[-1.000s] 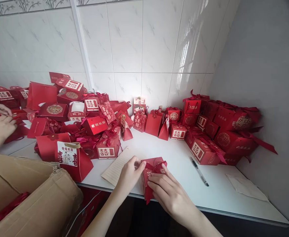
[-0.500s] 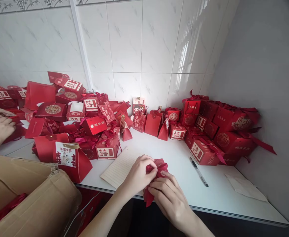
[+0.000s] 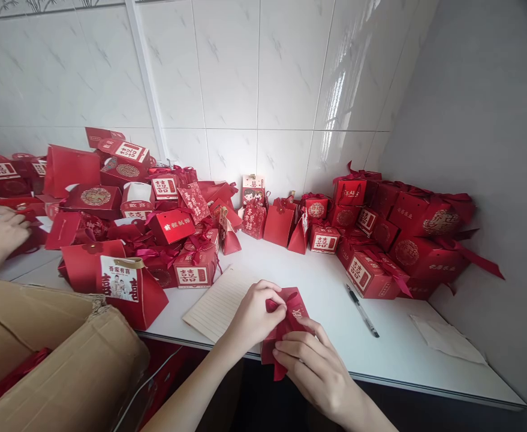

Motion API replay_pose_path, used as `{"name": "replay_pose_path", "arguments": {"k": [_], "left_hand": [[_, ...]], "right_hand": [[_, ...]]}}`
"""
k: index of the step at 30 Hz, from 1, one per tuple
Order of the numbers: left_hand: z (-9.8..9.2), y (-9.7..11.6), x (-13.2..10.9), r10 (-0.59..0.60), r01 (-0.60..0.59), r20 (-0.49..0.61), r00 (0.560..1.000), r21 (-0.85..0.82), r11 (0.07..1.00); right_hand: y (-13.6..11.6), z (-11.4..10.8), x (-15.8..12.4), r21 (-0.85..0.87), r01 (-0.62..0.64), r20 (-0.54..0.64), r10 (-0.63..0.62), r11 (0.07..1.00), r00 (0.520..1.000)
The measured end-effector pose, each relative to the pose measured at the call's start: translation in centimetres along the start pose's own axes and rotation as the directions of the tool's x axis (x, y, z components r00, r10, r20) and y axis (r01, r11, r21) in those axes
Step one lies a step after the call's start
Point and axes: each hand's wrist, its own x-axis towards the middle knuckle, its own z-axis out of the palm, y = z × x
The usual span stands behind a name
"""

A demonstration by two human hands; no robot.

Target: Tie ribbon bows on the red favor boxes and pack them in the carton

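Observation:
A small red gift box (image 3: 295,314) with a red ribbon rests at the near edge of the white table (image 3: 398,354), held between both my hands. My left hand (image 3: 255,314) is closed, its fingers pinching the ribbon at the box's top left. My right hand (image 3: 312,363) curls around the box's lower front side. Part of the box is hidden behind my fingers. A lined sheet of paper (image 3: 220,300) lies just left of the box.
Red gift boxes are heaped at the left (image 3: 168,228) and stacked at the right (image 3: 407,246). A black pen (image 3: 362,310) and a white tissue (image 3: 447,342) lie right of me. An open cardboard carton (image 3: 56,354) stands near left. Another person's hands (image 3: 0,231) work at far left.
My left hand moved from the box's left edge onto the ribbon and closed on it. The box has been drawn slightly toward the table edge. The other person's hands shifted a little.

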Motion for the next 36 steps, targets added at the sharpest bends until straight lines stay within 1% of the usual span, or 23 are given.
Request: {"name": "replay_pose_path", "arguments": {"k": [4,5,6,7,8,9,10,11,12,13,14,15,16,18,20,23,30,34,35,36], "left_hand": [[0.0,0.0,0.0,-0.003,0.003,-0.002,1.0,-0.015,1.0],[0.0,0.0,0.0,-0.005,0.005,0.001,1.0,-0.018,1.0],[0.0,0.1,0.0,-0.008,0.008,0.006,1.0,-0.021,1.0],[0.0,0.1,0.0,-0.01,0.01,0.012,1.0,-0.024,1.0],[-0.1,0.1,0.0,-0.011,0.012,0.019,1.0,-0.028,1.0],[-0.1,0.1,0.0,-0.011,0.012,0.023,1.0,-0.03,0.999],[-0.1,0.1,0.0,-0.009,0.01,0.024,1.0,-0.033,0.999],[-0.2,0.1,-0.1,-0.005,0.006,0.024,1.0,-0.036,0.999],[-0.2,0.0,-0.1,-0.002,0.003,0.023,1.0,-0.036,0.999],[-0.2,0.0,-0.1,0.001,0.0,0.022,1.0,-0.036,0.999],[-0.2,0.0,-0.1,0.003,-0.002,0.022,1.0,-0.036,0.999],[-0.3,0.0,-0.1,0.004,-0.003,0.023,1.0,-0.036,0.999],[-0.3,0.0,-0.1,0.006,-0.005,0.024,1.0,-0.037,0.999],[-0.3,0.0,-0.1,0.01,-0.009,0.023,1.0,-0.041,0.999],[-0.3,0.1,0.0,0.009,-0.008,0.023,1.0,-0.044,0.999],[-0.3,0.2,0.1,-0.01,0.011,0.029,1.0,-0.032,0.999],[-0.3,0.3,-0.1,-0.031,0.032,0.048,0.998,-0.027,0.999],[-0.3,0.2,0.0,-0.041,0.042,0.047,0.998,-0.027,0.999],[-0.3,0.2,0.0,-0.039,0.041,0.042,0.998,-0.031,0.999],[-0.3,0.2,0.0,-0.036,0.037,0.037,0.999,-0.036,0.999]], "right_hand": [[-0.3,-0.7,0.3,0.01,-0.009,0.015,0.009,1.0,1.0],[-0.2,-1.0,0.2,0.027,-0.027,0.003,0.027,0.999,1.0],[-0.1,-1.4,0.0,0.04,-0.074,-0.028,0.075,0.996,0.997],[0.0,-1.8,-0.3,0.046,-0.163,-0.064,0.166,0.986,0.984],[0.2,-2.3,-0.6,0.05,-0.294,-0.089,0.298,0.954,0.95],[0.4,-2.6,-0.9,0.06,-0.451,-0.08,0.455,0.891,0.887],[0.5,-2.9,-1.2,0.084,-0.607,-0.025,0.611,0.79,0.791],[0.6,-3.0,-1.5,0.123,-0.74,0.075,0.738,0.661,0.671],[0.6,-3.1,-1.7,0.173,-0.835,0.2,0.812,0.522,0.549],[0.6,-3.0,-1.9,0.229,-0.891,0.326,0.832,0.392,0.449],[0.5,-2.7,-2.0,0.284,-0.916,0.425,0.819,0.284,0.386],[0.4,-2.5,-2.1,0.328,-0.922,0.49,0.798,0.205,0.351],[0.3,-2.1,-2.2,0.357,-0.921,0.526,0.782,0.155,0.336],[0.2,-1.6,-2.4,0.383,-0.916,0.546,0.77,0.121,0.33],[0.3,-1.4,-2.6,0.396,-0.91,0.537,0.773,0.122,0.337],[0.6,-1.8,-2.7,0.392,-0.91,0.535,0.772,0.133,0.343],[0.7,-3.0,-2.2,0.314,-0.942,0.581,0.762,0.117,0.288],[1.0,-3.4,-2.6,0.26,-0.955,0.607,0.745,0.144,0.277],[1.1,-3.4,-2.8,0.241,-0.956,0.6,0.749,0.168,0.283],[1.1,-3.5,-3.1,0.218,-0.953,0.564,0.769,0.211,0.3]]}}
